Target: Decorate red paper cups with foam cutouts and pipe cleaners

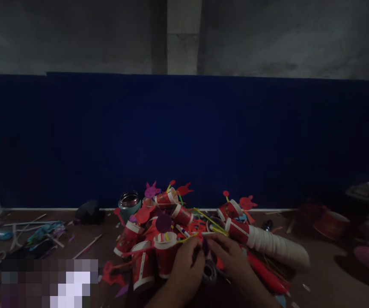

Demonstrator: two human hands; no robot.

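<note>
My left hand point(188, 264) is closed, its fingers curled in front of the heap of red paper cups. Close beside it, my right hand point(228, 253) has its fingers bent together towards the left one. A small dark purple piece point(205, 247) shows between the fingertips, but its kind and which hand grips it are unclear in the dim light. Just below lies a roll of clear tape point(209, 271). An upright red paper cup point(165, 256) stands left of my left hand, with a dark purple paper disc point(164, 223) above it.
A long stack of nested paper cups point(277, 244) lies at the right, beside a red tube-like object point(266, 271). An open teal flask point(129, 206) stands behind the cups. Straws and scraps point(43, 233) litter the left. A blue partition point(184, 137) closes off the back.
</note>
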